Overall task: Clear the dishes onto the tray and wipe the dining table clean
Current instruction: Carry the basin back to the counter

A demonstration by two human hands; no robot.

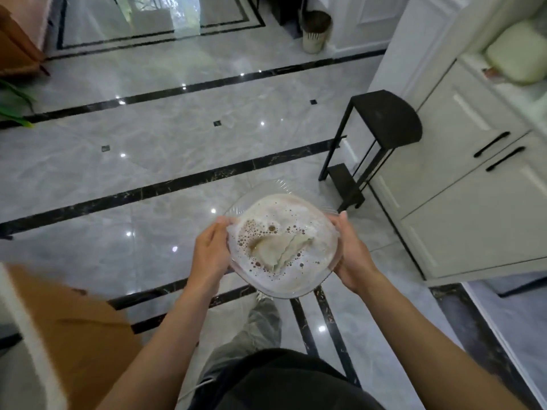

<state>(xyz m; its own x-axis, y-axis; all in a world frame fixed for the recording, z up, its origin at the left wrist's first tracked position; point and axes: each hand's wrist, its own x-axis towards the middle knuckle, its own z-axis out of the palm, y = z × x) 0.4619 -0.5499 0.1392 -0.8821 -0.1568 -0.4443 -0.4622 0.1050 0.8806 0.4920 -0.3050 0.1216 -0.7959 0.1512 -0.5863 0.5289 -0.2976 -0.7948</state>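
You hold a clear glass bowl [296, 292] out in front of your body with both hands, above the grey marble floor [148, 137]. Both forearms reach forward from the bottom of the view and close in toward the bowl. Your left hand [210, 253] grips the bowl's left side, thumb lying along the rim and fingers curled round the wall beneath. Your right hand [350, 258] grips the opposite side the same way, thumb up at the rim and fingers wrapped under the edge. The bowl sits roughly level between them. Inside it, a crumpled pale cloth [281, 250] lies in cloudy, bubbly water [278, 208]. One trouser leg [254, 329] shows below the bowl. A black stand [384, 116] is to your right, against a white cabinet [458, 187]. An orange seat [80, 335] is at your lower left.
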